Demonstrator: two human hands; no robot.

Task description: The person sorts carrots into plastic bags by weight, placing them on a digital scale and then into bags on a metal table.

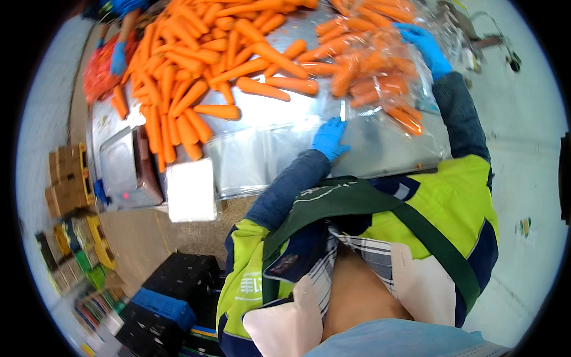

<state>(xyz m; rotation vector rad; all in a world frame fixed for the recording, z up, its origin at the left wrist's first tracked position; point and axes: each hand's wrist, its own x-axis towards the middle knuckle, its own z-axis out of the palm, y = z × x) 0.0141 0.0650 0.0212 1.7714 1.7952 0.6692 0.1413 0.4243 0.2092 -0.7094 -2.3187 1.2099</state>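
Note:
My blue-gloved left hand [330, 138] lies with fingers apart on flat clear plastic bags [262, 157] along the table's near side. My blue-gloved right hand [427, 47] reaches to the upper right, its fingers extended against clear bags of carrots [377, 83] piled there. A large heap of loose carrots [202, 62] covers the upper left and middle of the steel table [416, 154].
A co-worker's gloved hand [118, 56] is at a red bag [96, 77]. A metal scale [122, 166] and white stack [190, 190] occupy the left corner. Cardboard boxes [65, 178] and black crates [166, 288] stand lower left. A wheeled stand [493, 41] is upper right.

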